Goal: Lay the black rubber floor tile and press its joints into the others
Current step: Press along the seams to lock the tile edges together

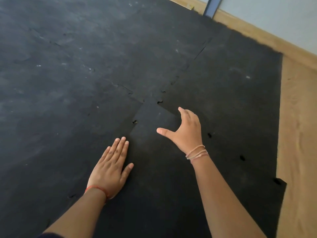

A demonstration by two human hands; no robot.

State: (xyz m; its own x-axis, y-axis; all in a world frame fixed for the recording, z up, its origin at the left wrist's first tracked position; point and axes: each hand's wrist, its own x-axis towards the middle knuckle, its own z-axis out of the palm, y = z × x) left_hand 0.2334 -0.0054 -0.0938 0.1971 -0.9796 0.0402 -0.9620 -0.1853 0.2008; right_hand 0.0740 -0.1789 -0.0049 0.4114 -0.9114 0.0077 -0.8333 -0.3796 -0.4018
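A black rubber floor tile [154,169] lies in front of me, its far corner near the middle of the view. Its puzzle-shaped edges meet the laid tiles on the left [60,117] and the tile on the right [231,109]. Small gaps show along both seams. My left hand [109,167] rests flat, fingers together, on the left seam. My right hand [187,129] hovers over the tile's right seam, thumb and fingers spread, holding nothing.
Black tiles cover the floor to the left and far side, dusty with pale scuffs. Bare wooden floor [296,152] runs along the right, past the tiles' edge. A wooden skirting board [257,30] and pale wall stand at the upper right, with a grey post [211,6].
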